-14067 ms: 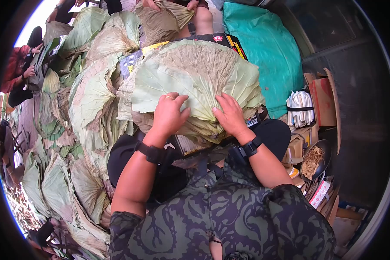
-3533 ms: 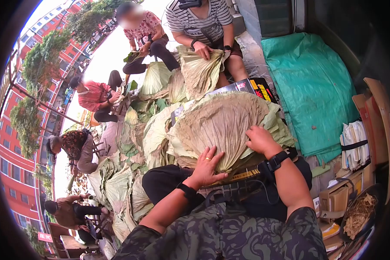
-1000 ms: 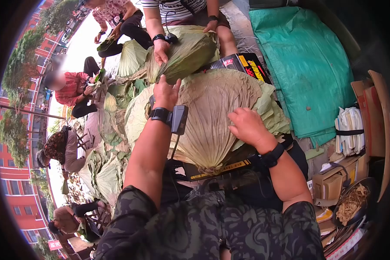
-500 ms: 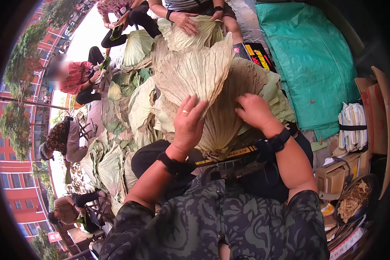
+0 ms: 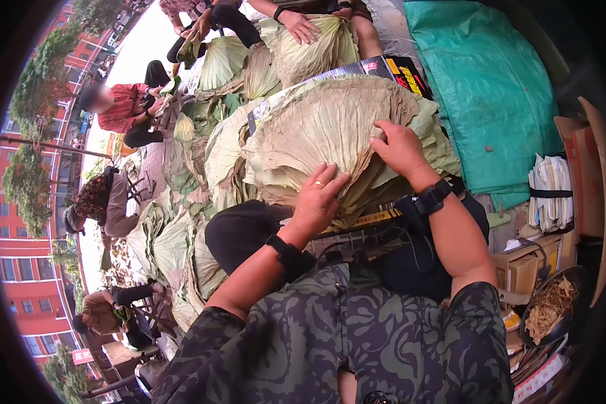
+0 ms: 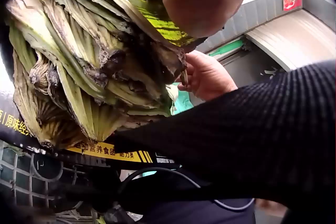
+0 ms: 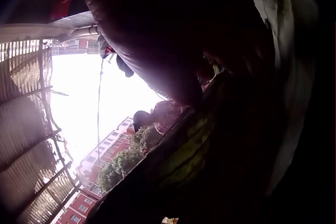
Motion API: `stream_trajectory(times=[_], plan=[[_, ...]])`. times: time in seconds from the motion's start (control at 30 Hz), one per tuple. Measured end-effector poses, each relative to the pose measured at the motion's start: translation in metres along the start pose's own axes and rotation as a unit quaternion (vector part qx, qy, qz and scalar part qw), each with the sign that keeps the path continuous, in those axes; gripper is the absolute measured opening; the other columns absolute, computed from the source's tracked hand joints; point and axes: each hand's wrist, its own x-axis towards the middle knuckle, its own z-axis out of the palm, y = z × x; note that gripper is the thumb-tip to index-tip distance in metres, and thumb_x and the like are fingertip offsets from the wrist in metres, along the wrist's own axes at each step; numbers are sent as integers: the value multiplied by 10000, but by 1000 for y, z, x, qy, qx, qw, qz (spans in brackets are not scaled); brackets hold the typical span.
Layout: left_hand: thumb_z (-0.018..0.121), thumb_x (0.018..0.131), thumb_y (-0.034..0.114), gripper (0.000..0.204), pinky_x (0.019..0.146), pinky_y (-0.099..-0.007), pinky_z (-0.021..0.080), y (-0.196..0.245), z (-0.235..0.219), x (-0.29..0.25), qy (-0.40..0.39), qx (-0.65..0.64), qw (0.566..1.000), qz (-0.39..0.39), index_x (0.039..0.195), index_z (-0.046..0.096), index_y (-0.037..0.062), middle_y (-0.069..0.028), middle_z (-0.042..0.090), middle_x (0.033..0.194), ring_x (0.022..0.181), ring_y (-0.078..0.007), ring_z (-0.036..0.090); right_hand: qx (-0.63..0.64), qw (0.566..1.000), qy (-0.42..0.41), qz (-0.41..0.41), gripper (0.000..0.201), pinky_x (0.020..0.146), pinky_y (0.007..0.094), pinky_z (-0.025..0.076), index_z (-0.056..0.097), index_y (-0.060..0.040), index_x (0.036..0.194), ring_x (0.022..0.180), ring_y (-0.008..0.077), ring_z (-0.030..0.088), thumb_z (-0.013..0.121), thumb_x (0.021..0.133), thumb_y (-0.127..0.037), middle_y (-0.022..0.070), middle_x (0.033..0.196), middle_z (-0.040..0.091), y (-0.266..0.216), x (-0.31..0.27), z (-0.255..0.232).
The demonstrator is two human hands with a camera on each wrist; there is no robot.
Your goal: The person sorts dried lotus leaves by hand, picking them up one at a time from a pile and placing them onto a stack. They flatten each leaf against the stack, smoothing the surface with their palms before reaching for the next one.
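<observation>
A broad stack of dried, wrinkled leaves fans out over the lap, tan on top with pale green edges at the right. My left hand rests on the near part of the top leaf, fingers mostly straight. At the stack's right side, my right hand has thumb and forefinger bent at a leaf fold. The left wrist view shows the gathered leaf bases layered close together, with the right hand's fingers curled at their far side. The right wrist view is mostly dark, its fingers indistinct.
Under the stack lies a black printed box. More leaves cover the left side. Beyond, a person handles leaves; others sit at left. At right are a green tarp, tied papers, cardboard and a bowl.
The tan leaf that stood raised at the left hand half a second ago now lies spread on the stack. The left hand has moved slightly right, and the right hand slightly up.
</observation>
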Motion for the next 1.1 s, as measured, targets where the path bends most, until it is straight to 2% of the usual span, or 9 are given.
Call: stream_trajectory(times=[0.13, 0.23, 0.3, 0.4, 0.67, 0.83, 0.9, 0.97, 1.1], plan=[[619, 709, 37, 525, 987, -465, 333, 2, 0, 0, -10, 3, 1000, 16, 1218, 519, 119, -183, 457, 1276, 1220, -388, 385, 5, 998, 64, -26, 311, 663, 403, 475, 609, -62, 997, 730, 329, 591, 619, 759, -262, 142, 777, 611, -9, -1, -3], [583, 677, 55, 537, 968, -482, 294, 5, -2, 4, -43, 43, 998, -2, 1203, 530, 144, -174, 458, 1280, 1226, -379, 378, 16, 987, 61, -150, 286, 735, 424, 470, 613, -88, 951, 830, 329, 581, 608, 747, -289, 138, 849, 612, -9, -4, 1], [616, 691, 160, 519, 966, -483, 259, 4, -5, 5, -74, 19, 997, -10, 1203, 532, 144, -171, 447, 1300, 1247, -362, 361, -26, 974, -91, -205, 315, 802, 394, 446, 612, -80, 998, 934, 305, 547, 622, 750, -274, 122, 967, 591, -6, -9, 6], [642, 713, 286, 531, 974, -488, 254, 4, -19, 2, -104, 15, 994, -10, 1210, 527, 137, -173, 439, 1310, 1253, -348, 361, -106, 960, -189, -175, 328, 826, 405, 438, 608, -78, 1005, 961, 304, 534, 619, 749, -283, 115, 997, 581, -2, -15, 12], [536, 849, 352, 407, 996, -510, 256, -23, -27, -10, -90, 59, 974, -197, 1169, 559, 100, -139, 458, 1298, 1255, -294, 368, -78, 966, -153, -194, 258, 762, 427, 467, 627, -86, 852, 895, 314, 567, 626, 729, -313, 107, 902, 595, -2, -15, 13], [585, 814, 345, 469, 1001, -493, 271, -40, -21, -1, 36, 39, 989, -137, 1215, 517, 113, -205, 425, 1312, 1233, -360, 375, -109, 962, -158, -197, 250, 755, 427, 470, 624, -83, 843, 889, 317, 567, 628, 721, -302, 113, 894, 593, -3, -12, 14], [587, 807, 367, 514, 1005, -465, 286, -31, -23, 8, 22, 162, 981, -108, 1232, 504, 90, -254, 410, 1307, 1223, -431, 359, -122, 954, -220, -162, 329, 817, 403, 444, 614, -78, 989, 941, 311, 533, 625, 719, -267, 110, 964, 571, -8, -11, 9], [546, 824, 419, 575, 1020, -502, 253, -52, -11, 4, -96, 25, 978, -183, 1298, 448, 109, -263, 349, 1355, 1269, -463, 277, -116, 957, -209, -165, 329, 816, 398, 447, 616, -85, 981, 935, 308, 536, 639, 709, -269, 110, 956, 572, -9, -12, 6], [534, 825, 445, 600, 1018, -522, 236, -61, -5, -3, -85, -30, 978, -189, 1318, 424, 120, -243, 343, 1370, 1285, -431, 276, -106, 963, -179, -173, 272, 784, 417, 470, 621, -82, 856, 920, 305, 561, 650, 706, -307, 109, 905, 593, -6, -11, 11]])
